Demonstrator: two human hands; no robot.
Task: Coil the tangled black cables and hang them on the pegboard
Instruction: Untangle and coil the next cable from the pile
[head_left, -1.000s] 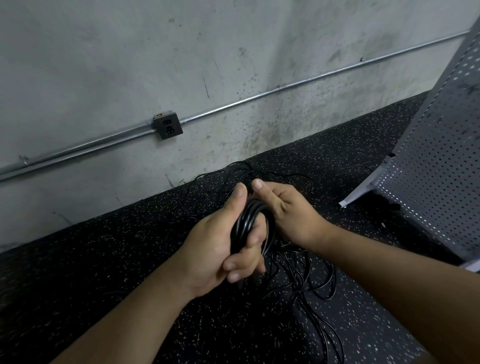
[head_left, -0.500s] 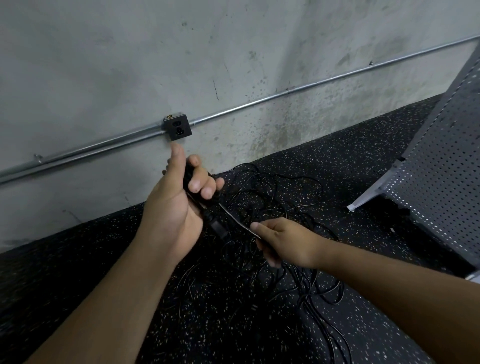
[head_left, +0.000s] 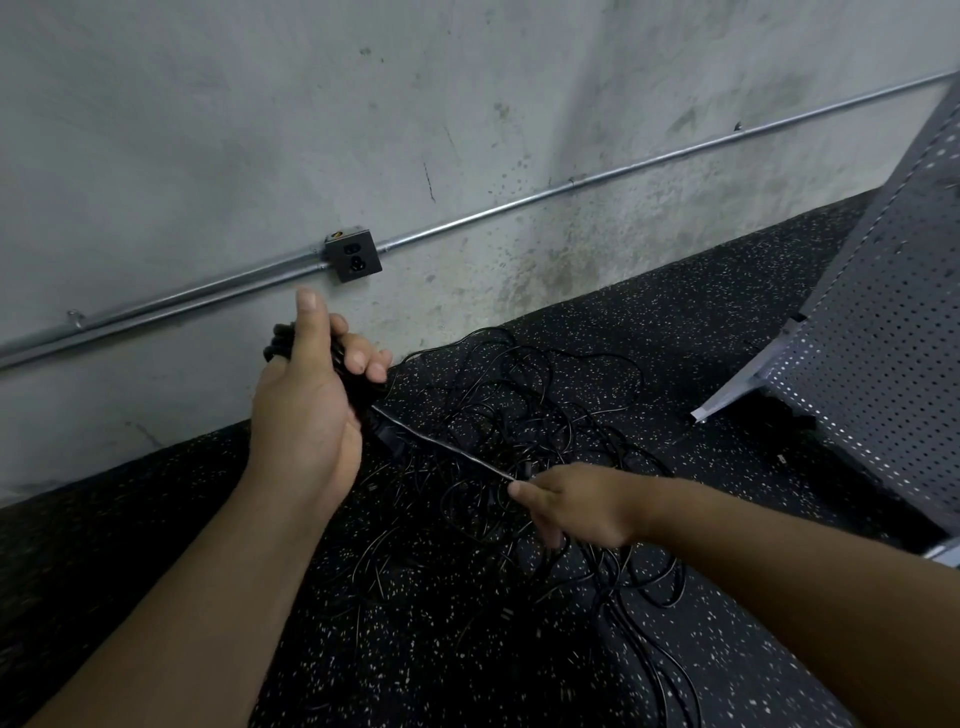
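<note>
My left hand (head_left: 306, 405) is raised near the wall and grips a coiled bundle of black cable (head_left: 280, 340), thumb pointing up. A taut stretch of that cable (head_left: 441, 447) runs down and right to my right hand (head_left: 576, 506), which pinches it low over the floor. Under and behind my right hand a tangled heap of thin black cables (head_left: 524, 415) spreads over the black speckled floor (head_left: 675, 322). The grey pegboard (head_left: 893, 364) leans at the right edge.
A concrete wall fills the back, with a metal conduit (head_left: 519, 205) running along it and a black outlet box (head_left: 354, 253) just above my left hand. Loose cable loops (head_left: 649, 613) trail toward the bottom right.
My hands were together on the coil. The left one has lifted it up and left toward the wall, while the right has slid down and right along the cable, drawing a length taut.
</note>
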